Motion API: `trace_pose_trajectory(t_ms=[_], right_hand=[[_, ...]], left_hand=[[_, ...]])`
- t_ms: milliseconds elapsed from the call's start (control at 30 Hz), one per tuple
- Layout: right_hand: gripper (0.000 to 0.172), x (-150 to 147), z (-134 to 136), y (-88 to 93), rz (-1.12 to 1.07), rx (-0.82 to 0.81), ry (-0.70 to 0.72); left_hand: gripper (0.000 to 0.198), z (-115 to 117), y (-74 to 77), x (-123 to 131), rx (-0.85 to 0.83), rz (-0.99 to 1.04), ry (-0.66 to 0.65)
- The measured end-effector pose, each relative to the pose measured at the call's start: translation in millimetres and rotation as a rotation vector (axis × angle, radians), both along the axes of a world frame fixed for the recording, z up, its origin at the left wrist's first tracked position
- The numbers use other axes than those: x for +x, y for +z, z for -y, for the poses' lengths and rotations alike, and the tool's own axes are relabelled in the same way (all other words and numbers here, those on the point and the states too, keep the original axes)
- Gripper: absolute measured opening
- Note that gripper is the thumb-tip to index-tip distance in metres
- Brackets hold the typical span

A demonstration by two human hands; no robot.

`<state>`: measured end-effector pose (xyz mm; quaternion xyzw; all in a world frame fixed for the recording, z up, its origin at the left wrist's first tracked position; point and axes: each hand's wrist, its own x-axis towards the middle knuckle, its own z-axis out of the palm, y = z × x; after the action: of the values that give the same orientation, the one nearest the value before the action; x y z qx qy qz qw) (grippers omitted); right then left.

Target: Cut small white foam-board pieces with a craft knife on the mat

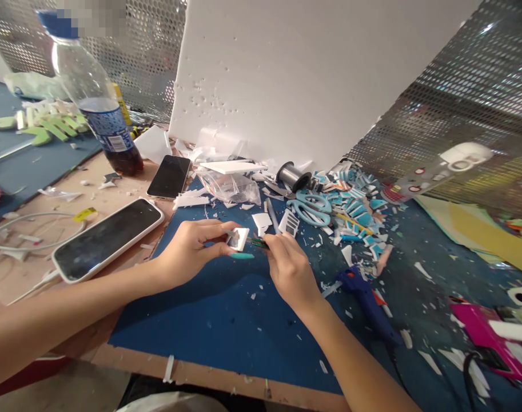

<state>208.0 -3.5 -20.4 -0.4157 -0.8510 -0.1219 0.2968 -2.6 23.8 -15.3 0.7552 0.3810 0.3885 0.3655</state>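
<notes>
My left hand (200, 247) is closed, its thumb and fingers pinching a small white box-shaped piece (238, 239) with a greyish face. A long turquoise nail on that hand sticks out below the piece. To the right, my right hand (291, 266) is closed around a slim dark tool (259, 242), whose thin end points at the white piece's right side. Most of the tool is hidden by the fingers, so its kind cannot be made out. Just beyond are a grey pen-like rod (272, 215) and a white slotted piece (289, 223).
Light-blue scissors (310, 208), a wire spool (293, 176) and heaps of blue and white scraps (355, 197) lie behind the hands. At right are a blue glue gun (370, 309) and a pink device (487, 335). Two phones (108, 239) and a cola bottle (108, 129) occupy the left.
</notes>
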Motion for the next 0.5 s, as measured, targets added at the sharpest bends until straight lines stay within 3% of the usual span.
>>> trace_pose_trajectory(t_ms=[167, 500], right_hand=[[0.016, 4.5, -2.6, 1.2, -0.009, 0.022, -0.032], [0.016, 6.0, -4.2, 0.0, 0.014, 0.032, -0.028]], left_hand=[[0.027, -0.7, 0.4, -2.9, 0.073, 0.035, 0.055], [0.024, 1.1, 3.2, -2.3, 0.105, 0.054, -0.001]])
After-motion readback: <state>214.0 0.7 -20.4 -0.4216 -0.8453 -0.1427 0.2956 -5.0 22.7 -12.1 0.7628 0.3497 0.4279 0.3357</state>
